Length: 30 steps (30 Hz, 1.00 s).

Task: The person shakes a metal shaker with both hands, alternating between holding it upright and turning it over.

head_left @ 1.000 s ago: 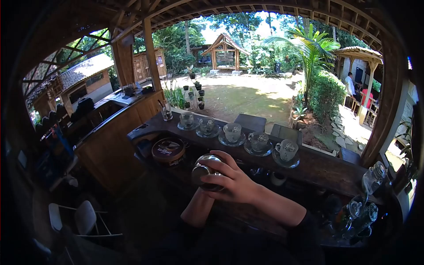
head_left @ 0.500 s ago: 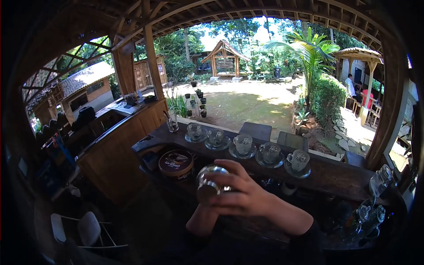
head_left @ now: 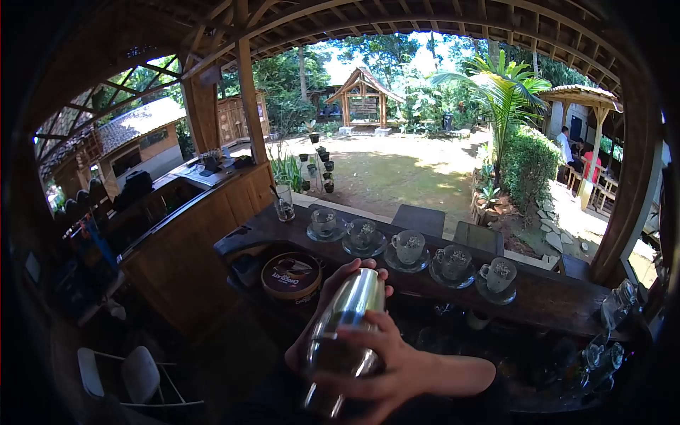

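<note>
A shiny metal cocktail shaker (head_left: pixel 358 301) is tilted in front of me, blurred at its lower end. Behind it, my left hand (head_left: pixel 327 296) is closed around the upper part, with fingertips showing on both sides. Across the lower body lies my right hand (head_left: pixel 405 372), its fingers curled on the metal and smeared by motion. Just beyond stand glass cups on saucers in a row on the dark wooden counter, among them a left cup (head_left: pixel 324 223), a middle cup (head_left: pixel 409 248) and a right cup (head_left: pixel 499 275). Small pale bits show in or on them.
A round brown chocolate tin (head_left: pixel 291 276) sits on the lower shelf at left. At the counter's left end stands a tall glass (head_left: pixel 284 205) with utensils. Glass jars (head_left: pixel 618 304) are at far right, a folding chair (head_left: pixel 140 375) at lower left. People (head_left: pixel 591 163) sit outside.
The shaker has swung from end-on to lengthwise, its upper end pointing away. My right hand has moved down and closer to me; the left hand's fingers now show. The view has shifted slightly.
</note>
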{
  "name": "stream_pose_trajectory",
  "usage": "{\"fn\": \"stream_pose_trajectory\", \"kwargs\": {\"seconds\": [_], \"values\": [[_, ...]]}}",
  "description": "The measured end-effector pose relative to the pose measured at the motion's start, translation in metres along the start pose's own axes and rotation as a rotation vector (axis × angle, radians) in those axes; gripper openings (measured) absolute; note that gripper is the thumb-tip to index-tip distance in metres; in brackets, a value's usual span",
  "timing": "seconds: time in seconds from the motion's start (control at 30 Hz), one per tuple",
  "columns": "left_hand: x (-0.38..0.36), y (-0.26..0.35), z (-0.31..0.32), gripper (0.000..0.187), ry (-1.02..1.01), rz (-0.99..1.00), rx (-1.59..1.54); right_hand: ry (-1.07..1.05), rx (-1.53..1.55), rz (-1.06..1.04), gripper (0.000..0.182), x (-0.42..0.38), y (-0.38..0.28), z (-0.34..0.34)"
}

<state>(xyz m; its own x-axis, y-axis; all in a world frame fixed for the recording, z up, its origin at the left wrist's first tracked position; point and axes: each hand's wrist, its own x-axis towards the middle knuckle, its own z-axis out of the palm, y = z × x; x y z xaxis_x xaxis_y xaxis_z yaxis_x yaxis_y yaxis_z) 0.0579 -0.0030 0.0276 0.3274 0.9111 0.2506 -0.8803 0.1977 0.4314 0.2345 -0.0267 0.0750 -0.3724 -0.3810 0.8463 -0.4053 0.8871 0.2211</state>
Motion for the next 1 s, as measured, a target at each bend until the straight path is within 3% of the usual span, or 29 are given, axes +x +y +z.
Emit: {"fn": "stream_pose_trajectory", "kwargs": {"seconds": [0.03,0.07,0.1,0.17,0.2,0.23,0.3,0.33,0.37,0.4,0.43,0.5,0.57,0.7,0.73,0.77,0.83,0.87,0.9,0.97,1.0], "values": [[-0.005,0.000,0.013,0.026,-0.105,0.082,0.057,-0.088,0.011,0.010,0.052,0.000,-0.014,-0.001],[-0.006,0.004,0.004,0.032,-0.352,0.062,-0.010,0.060,0.007,-0.008,0.049,-0.003,-0.014,0.013],[-0.005,0.007,-0.010,0.032,-0.351,0.064,-0.012,0.059,0.009,-0.006,0.049,-0.002,-0.002,0.016],[-0.007,0.006,-0.036,0.031,0.032,0.091,-0.083,0.131,0.178,-0.090,0.048,0.001,0.034,0.016],[-0.010,-0.006,-0.030,0.027,0.058,-0.021,-0.507,0.034,0.171,0.087,0.053,-0.009,0.051,0.019],[-0.013,-0.011,-0.042,0.027,0.057,-0.025,-0.504,0.107,0.243,0.268,0.054,-0.015,0.062,0.028],[-0.009,-0.009,-0.076,0.025,0.233,0.181,-0.238,0.094,0.236,0.187,0.044,-0.010,0.059,0.022],[-0.005,-0.007,-0.090,0.025,0.314,0.285,-0.106,0.072,0.179,0.049,0.041,-0.003,0.049,0.020],[-0.005,0.004,-0.046,0.029,-0.062,0.090,-0.077,0.046,0.130,-0.082,0.038,0.002,0.030,0.017],[-0.004,0.004,-0.026,0.028,-0.205,0.105,-0.051,-0.178,0.272,0.143,0.040,0.002,0.006,0.005],[-0.003,0.001,-0.014,0.027,-0.351,0.121,-0.022,-0.221,0.095,-0.002,0.037,-0.003,-0.001,0.007],[0.006,-0.007,-0.019,0.027,-0.170,0.150,-0.085,-0.040,0.172,-0.057,0.038,-0.005,0.021,0.009],[-0.004,-0.028,-0.017,0.030,-0.078,0.154,-0.344,-0.007,0.170,0.178,0.054,-0.036,0.063,0.024],[0.002,-0.039,-0.012,0.029,-0.041,0.109,-0.484,-0.013,0.168,0.196,0.053,-0.027,0.056,0.006],[0.021,-0.027,-0.050,0.029,0.082,0.100,-0.164,-0.059,0.136,0.032,0.049,-0.018,0.039,-0.002],[0.021,-0.027,-0.041,0.026,-0.083,0.152,-0.125,-0.037,0.085,-0.133,0.055,-0.009,0.024,-0.003],[0.018,-0.033,-0.010,0.025,-0.303,0.210,-0.069,-0.169,0.074,0.006,0.051,-0.020,-0.004,-0.015],[0.025,-0.031,-0.023,0.027,-0.379,0.168,-0.086,-0.106,0.092,-0.064,0.050,-0.022,0.009,-0.018],[0.032,-0.030,-0.057,0.030,-0.210,0.155,-0.082,-0.037,0.113,-0.125,0.049,-0.026,0.031,-0.016],[0.028,-0.069,-0.054,0.029,-0.446,-0.119,-0.964,0.069,0.129,0.300,0.057,-0.043,0.057,-0.008],[0.027,-0.072,-0.048,0.029,-0.436,-0.127,-0.962,0.137,0.146,0.318,0.059,-0.045,0.056,-0.013]]}}
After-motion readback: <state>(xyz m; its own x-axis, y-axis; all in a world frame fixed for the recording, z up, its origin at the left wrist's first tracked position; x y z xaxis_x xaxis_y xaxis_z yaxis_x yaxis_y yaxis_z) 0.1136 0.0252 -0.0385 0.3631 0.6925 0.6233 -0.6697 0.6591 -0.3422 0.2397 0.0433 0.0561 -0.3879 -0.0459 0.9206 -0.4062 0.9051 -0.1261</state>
